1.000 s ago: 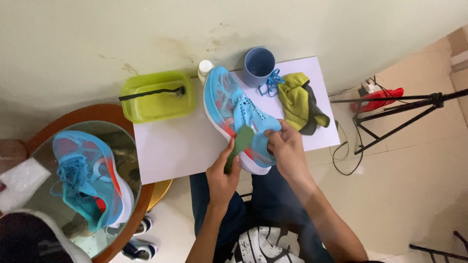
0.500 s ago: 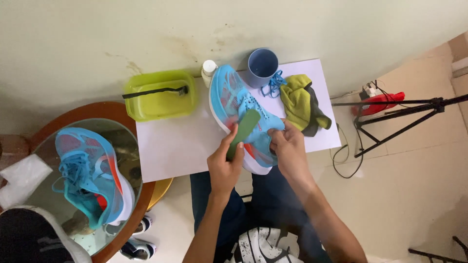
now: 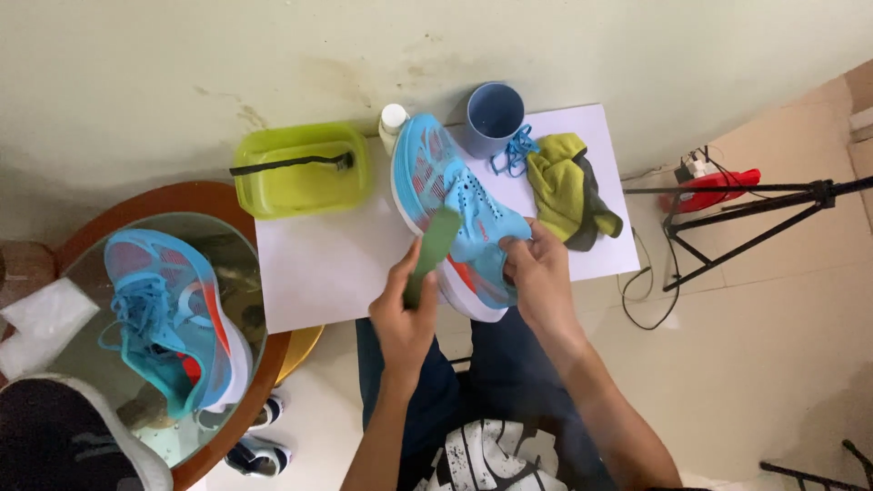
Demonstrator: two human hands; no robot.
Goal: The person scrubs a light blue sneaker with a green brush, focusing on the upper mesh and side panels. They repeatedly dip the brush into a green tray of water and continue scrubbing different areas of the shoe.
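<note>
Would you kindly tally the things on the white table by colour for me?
Blue: 3 – shoe, cup, laces
Green: 3 – tub, cloth, insole held by left hand
White: 1 – bottle
Total: 7

My left hand (image 3: 406, 314) pulls a green insole (image 3: 432, 255) from the blue shoe (image 3: 455, 205) on the white counter (image 3: 318, 268); my right hand (image 3: 538, 273) grips its opening beside a yellow-green cloth (image 3: 564, 186).
</note>
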